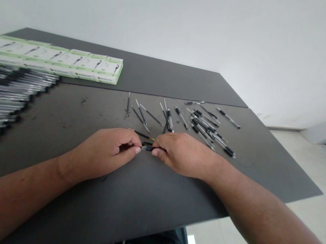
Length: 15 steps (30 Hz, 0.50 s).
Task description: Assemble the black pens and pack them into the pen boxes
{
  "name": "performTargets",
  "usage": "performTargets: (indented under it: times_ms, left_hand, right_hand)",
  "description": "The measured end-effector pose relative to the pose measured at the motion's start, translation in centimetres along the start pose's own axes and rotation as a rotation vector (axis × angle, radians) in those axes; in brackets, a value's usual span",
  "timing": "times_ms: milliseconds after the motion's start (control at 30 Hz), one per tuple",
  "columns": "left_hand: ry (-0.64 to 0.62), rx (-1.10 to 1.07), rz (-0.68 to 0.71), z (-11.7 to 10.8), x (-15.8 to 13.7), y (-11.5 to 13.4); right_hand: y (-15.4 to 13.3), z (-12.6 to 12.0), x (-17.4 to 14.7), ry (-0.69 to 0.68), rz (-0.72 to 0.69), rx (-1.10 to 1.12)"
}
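My left hand and my right hand meet near the middle of the table, each pinching one end of a pen. Its dark and clear middle shows between my fingertips; both ends are hidden in my grip. Just beyond my hands lies a black refill with a brassy tip. More thin refills are scattered past it. To the right rests a loose heap of clear pen barrels with black grips.
At the far left a dense row of pens covers the table. Behind it stand white and green boxes side by side. One pen lies apart at the right. A pale wall rises behind.
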<state>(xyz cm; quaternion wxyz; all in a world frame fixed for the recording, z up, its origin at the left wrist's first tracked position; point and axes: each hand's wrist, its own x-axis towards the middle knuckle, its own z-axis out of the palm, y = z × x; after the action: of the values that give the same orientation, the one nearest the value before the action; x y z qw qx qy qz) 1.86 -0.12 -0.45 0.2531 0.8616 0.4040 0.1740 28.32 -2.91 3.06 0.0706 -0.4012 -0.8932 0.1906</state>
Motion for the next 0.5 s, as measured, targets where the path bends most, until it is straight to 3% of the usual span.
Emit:
performTargets:
  times_ms: [500]
  left_hand:
    - [-0.003, 0.009, 0.010, 0.00, -0.08, -0.05]
  right_hand:
    - [0.17, 0.20, -0.04, 0.046, 0.014, 0.037]
